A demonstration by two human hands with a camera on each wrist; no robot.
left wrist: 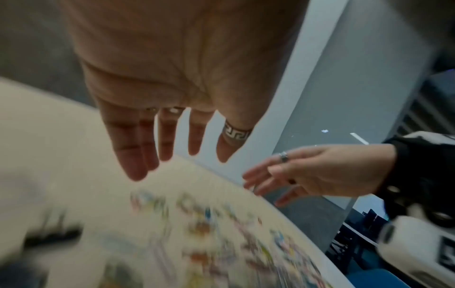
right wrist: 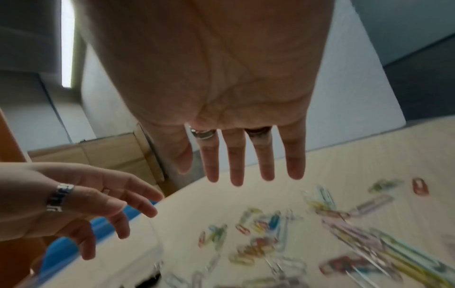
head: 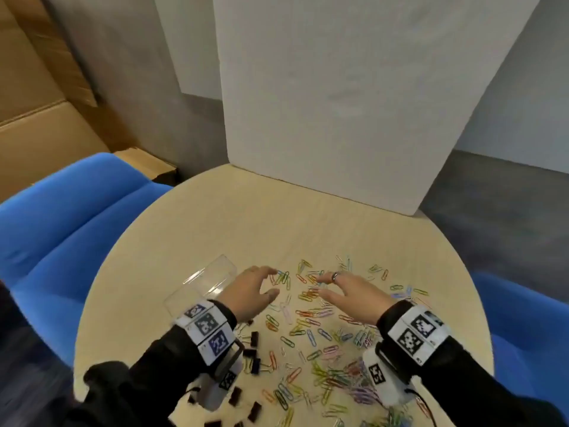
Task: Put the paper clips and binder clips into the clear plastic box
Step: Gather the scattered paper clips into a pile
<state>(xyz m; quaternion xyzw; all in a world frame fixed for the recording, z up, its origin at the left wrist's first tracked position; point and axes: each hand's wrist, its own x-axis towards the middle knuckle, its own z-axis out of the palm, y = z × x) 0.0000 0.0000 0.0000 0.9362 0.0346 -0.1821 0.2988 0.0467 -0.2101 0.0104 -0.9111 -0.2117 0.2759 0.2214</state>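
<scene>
Coloured paper clips (head: pixel 314 331) lie scattered over the round wooden table (head: pixel 215 217), blurred in both wrist views (right wrist: pixel 265 233). Black binder clips (head: pixel 251 355) lie near the front left, partly under my left wrist. The clear plastic box (head: pixel 203 282) stands left of my left hand. My left hand (head: pixel 255 291) hovers above the clips with fingers spread and empty (left wrist: pixel 172 144). My right hand (head: pixel 338 288) hovers facing it, fingers straight and empty (right wrist: pixel 248 165). A small gap over the clips separates the two hands.
A tall white panel (head: pixel 354 103) stands at the table's far edge. Blue chairs (head: pixel 61 217) flank the table on both sides. Cardboard boxes (head: pixel 37 103) sit at the far left.
</scene>
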